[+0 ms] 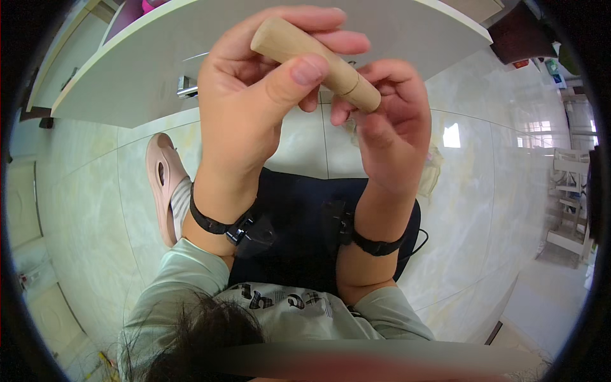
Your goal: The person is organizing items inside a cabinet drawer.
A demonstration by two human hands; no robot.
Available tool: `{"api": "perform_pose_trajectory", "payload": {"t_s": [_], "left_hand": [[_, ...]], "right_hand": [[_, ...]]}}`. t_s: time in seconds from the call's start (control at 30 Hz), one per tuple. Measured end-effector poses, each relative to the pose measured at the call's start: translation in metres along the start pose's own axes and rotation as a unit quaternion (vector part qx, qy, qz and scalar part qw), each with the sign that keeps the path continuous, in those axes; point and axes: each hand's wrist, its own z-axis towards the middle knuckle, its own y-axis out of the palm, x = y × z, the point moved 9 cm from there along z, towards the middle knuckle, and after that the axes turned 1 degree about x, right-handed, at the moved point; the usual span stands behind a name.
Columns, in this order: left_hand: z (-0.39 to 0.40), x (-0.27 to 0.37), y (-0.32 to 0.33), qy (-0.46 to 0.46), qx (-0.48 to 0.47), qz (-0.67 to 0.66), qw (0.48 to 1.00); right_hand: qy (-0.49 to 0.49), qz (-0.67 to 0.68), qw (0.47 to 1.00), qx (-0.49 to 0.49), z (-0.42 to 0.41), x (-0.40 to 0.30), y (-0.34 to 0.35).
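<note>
A light brown cylindrical tube point(310, 55), wood or cardboard by its look, slants from upper left to lower right, raised before me. Toward its lower right end a thin seam rings it. My left hand point(258, 76) is wrapped around the longer part, its thumb lying across the near side. At the short end section point(366, 95) beyond the seam, my right hand point(394, 114) pinches with thumb and fingers. What the tube may contain is hidden. Both forearms wear black straps with small dark devices.
A pale cabinet front point(143, 71) with a metal handle point(187, 87) stands just ahead. Glossy tiles point(458, 191) cover the floor. A pink slipper point(164, 186) is on my left foot. By my right forearm a crumpled translucent bag point(430, 174) lies low. White chair-like furniture point(568, 200) stands far right.
</note>
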Motion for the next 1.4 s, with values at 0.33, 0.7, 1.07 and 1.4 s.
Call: {"api": "perform_pose_trajectory", "payload": {"t_s": [0.33,0.7,1.07,1.4], "left_hand": [[-0.003,0.000,-0.006,-0.002,0.042,-0.009,0.999],[0.003,0.005,0.014,-0.038,-0.103,0.037,0.993],[0.017,-0.007,0.006,-0.148,-0.139,-0.082,0.976],[0.020,-0.002,-0.007,-0.161,-0.221,-0.140,0.952]], "right_hand": [[0.046,-0.123,0.990,0.056,-0.005,0.001,0.004],[0.211,0.141,0.967,-0.033,-0.018,0.046,0.024],[0.418,-0.377,0.796,0.222,-0.082,0.002,-0.277],[0.586,-0.645,0.414,-0.263,-0.243,0.105,-0.273]]}}
